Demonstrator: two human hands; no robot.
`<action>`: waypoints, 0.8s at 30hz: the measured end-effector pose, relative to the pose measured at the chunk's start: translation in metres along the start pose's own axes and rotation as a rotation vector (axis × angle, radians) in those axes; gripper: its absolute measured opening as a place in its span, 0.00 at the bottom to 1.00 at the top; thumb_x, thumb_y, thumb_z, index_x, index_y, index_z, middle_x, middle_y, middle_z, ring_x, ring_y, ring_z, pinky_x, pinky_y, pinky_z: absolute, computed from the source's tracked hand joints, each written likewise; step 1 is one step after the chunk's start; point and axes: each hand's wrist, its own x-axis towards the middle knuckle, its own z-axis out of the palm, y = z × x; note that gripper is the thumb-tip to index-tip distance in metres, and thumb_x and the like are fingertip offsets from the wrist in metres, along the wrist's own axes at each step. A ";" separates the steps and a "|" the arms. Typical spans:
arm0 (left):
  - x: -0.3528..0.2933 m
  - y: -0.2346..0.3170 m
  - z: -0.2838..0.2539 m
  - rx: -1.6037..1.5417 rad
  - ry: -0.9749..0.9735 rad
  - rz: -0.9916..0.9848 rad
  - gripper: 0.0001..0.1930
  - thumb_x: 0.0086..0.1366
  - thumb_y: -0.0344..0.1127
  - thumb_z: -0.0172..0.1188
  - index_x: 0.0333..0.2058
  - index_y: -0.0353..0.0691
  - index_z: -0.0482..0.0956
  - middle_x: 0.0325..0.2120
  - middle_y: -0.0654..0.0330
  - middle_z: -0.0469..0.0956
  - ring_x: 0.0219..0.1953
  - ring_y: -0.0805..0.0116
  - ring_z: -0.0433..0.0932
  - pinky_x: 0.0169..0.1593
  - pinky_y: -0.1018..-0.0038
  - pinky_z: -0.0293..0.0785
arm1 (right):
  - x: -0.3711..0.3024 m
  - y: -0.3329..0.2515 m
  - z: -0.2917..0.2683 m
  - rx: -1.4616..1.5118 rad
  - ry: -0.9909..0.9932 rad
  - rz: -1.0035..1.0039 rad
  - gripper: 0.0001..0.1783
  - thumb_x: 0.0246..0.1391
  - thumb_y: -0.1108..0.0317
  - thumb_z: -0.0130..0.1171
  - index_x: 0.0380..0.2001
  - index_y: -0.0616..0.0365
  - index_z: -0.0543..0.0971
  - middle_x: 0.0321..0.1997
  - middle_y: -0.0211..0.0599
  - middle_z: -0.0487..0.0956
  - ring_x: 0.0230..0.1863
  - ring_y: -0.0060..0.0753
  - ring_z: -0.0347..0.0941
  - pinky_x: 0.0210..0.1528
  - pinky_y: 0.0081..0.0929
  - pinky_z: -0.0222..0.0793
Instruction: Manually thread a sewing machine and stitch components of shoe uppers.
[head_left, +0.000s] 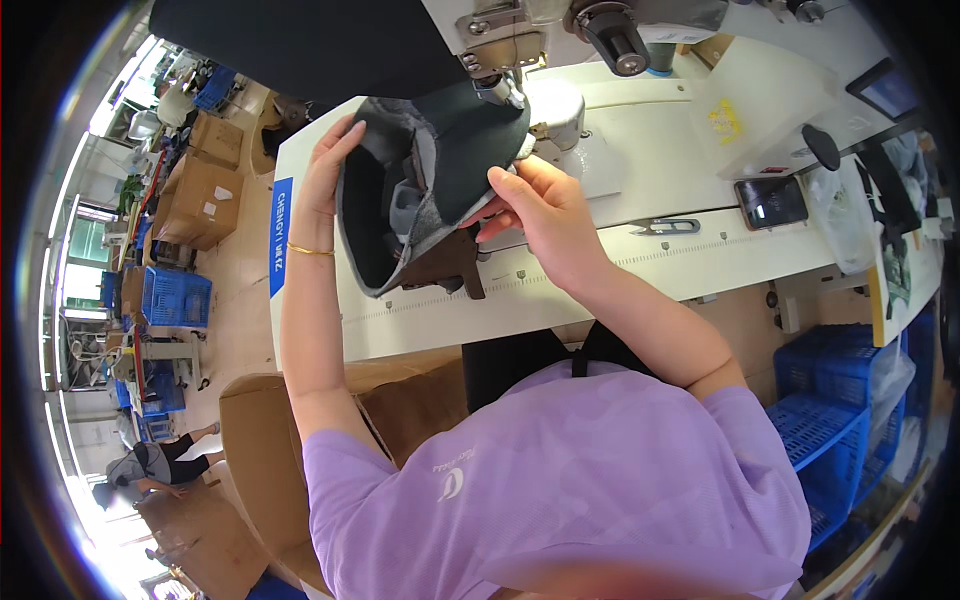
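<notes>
A dark fabric piece [474,135], shaped like a pouch with a wide open mouth and grey cloth inside, is under the head of a sewing machine [497,85]. My left hand [328,165] grips its rim at the far left, with the thumb side up by the upper edge. Closer to the needle area, my right hand [540,215] pinches the fabric's right edge between thumb and fingers. The needle itself is hidden behind the machine's foot and the cloth. Part of the fabric hangs past a brown block-like part [450,265] beneath it.
On the white machine table [620,255] lie thread snips [665,227] and a dark phone [771,203]. Blue crates [820,420] stand at the right. A large cardboard box [255,430] is beside my left arm. Another person [150,465] is far left.
</notes>
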 end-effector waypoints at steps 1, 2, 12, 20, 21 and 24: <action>0.000 0.003 -0.004 0.010 -0.072 0.031 0.18 0.67 0.33 0.60 0.54 0.35 0.76 0.47 0.61 0.80 0.48 0.73 0.78 0.53 0.77 0.73 | 0.000 -0.001 0.001 -0.004 0.004 -0.003 0.12 0.68 0.65 0.49 0.41 0.64 0.75 0.38 0.40 0.82 0.37 0.28 0.81 0.35 0.23 0.79; -0.001 0.006 -0.007 0.012 -0.143 0.058 0.16 0.66 0.30 0.61 0.52 0.36 0.78 0.46 0.65 0.80 0.48 0.76 0.78 0.53 0.79 0.72 | -0.001 0.001 0.001 -0.013 0.011 0.000 0.12 0.68 0.65 0.48 0.40 0.64 0.75 0.37 0.40 0.82 0.37 0.28 0.81 0.35 0.23 0.79; -0.047 0.030 -0.002 0.035 0.044 0.131 0.14 0.65 0.27 0.61 0.49 0.35 0.79 0.42 0.61 0.82 0.42 0.74 0.81 0.49 0.79 0.76 | 0.001 -0.005 -0.015 -0.052 -0.020 -0.026 0.12 0.68 0.65 0.47 0.37 0.61 0.76 0.34 0.33 0.81 0.31 0.20 0.77 0.34 0.22 0.77; -0.078 0.032 -0.002 -0.098 0.043 0.128 0.15 0.64 0.25 0.60 0.49 0.31 0.79 0.41 0.57 0.83 0.43 0.71 0.81 0.50 0.78 0.76 | -0.007 -0.024 -0.014 -0.103 0.152 -0.004 0.09 0.66 0.64 0.51 0.36 0.57 0.77 0.29 0.20 0.73 0.28 0.11 0.64 0.34 0.14 0.62; -0.081 0.033 0.000 -0.123 0.055 0.117 0.16 0.64 0.25 0.59 0.50 0.30 0.78 0.42 0.56 0.83 0.44 0.70 0.81 0.51 0.77 0.76 | -0.009 -0.026 -0.012 -0.154 0.161 -0.035 0.10 0.65 0.64 0.51 0.36 0.58 0.76 0.28 0.22 0.74 0.29 0.13 0.67 0.33 0.17 0.66; -0.109 0.043 0.004 -0.097 0.101 0.116 0.17 0.63 0.26 0.59 0.51 0.29 0.78 0.44 0.54 0.82 0.46 0.68 0.81 0.53 0.75 0.75 | -0.013 -0.016 -0.018 -0.469 0.160 -0.030 0.12 0.64 0.60 0.53 0.36 0.58 0.76 0.27 0.22 0.70 0.29 0.15 0.66 0.32 0.21 0.65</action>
